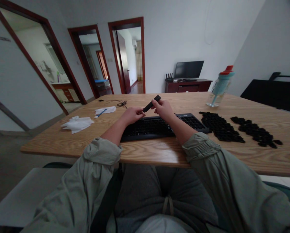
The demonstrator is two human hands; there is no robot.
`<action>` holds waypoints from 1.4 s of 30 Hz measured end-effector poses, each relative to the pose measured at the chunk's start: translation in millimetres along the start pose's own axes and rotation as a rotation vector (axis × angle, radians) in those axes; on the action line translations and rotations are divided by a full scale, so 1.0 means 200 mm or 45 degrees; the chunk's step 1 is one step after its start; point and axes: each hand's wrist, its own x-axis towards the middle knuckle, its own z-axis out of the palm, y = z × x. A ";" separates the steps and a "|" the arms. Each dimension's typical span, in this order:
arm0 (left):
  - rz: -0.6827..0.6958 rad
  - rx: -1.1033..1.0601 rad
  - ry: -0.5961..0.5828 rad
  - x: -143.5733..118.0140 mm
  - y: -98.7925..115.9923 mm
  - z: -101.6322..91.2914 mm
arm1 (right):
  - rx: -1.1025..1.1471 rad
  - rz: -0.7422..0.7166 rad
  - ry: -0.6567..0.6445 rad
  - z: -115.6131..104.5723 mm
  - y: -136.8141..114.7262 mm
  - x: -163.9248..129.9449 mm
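Raised over the keyboard is a long black keycap, shaped like a space bar and tilted up to the right. My right hand grips it near its upper end between thumb and fingers. My left hand is closed at its lower end, with fingertips pinched there. Below both hands lies a black keyboard, its key area partly covered by my hands and forearms. On its right side, the bare key positions form a grid. Black keycaps lie in a dense group to the right of it, with a second group farther right.
Crumpled white tissues lie on the left of the wooden table. Behind them, a blue stick rests on another tissue. A black cable is coiled farther back. A water bottle stands at the back right.
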 end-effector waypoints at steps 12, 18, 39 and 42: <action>-0.082 -0.132 0.053 -0.01 -0.02 -0.01 | 0.030 0.051 0.106 -0.01 0.02 0.02; 0.008 -0.137 0.130 -0.03 -0.01 -0.02 | 0.079 0.096 0.141 -0.01 0.03 0.02; 0.084 -0.051 0.043 -0.02 -0.03 -0.01 | 0.059 0.123 0.127 -0.01 0.01 0.00; 0.091 -0.069 0.041 -0.02 -0.02 -0.02 | 0.061 0.111 0.126 -0.02 0.01 0.00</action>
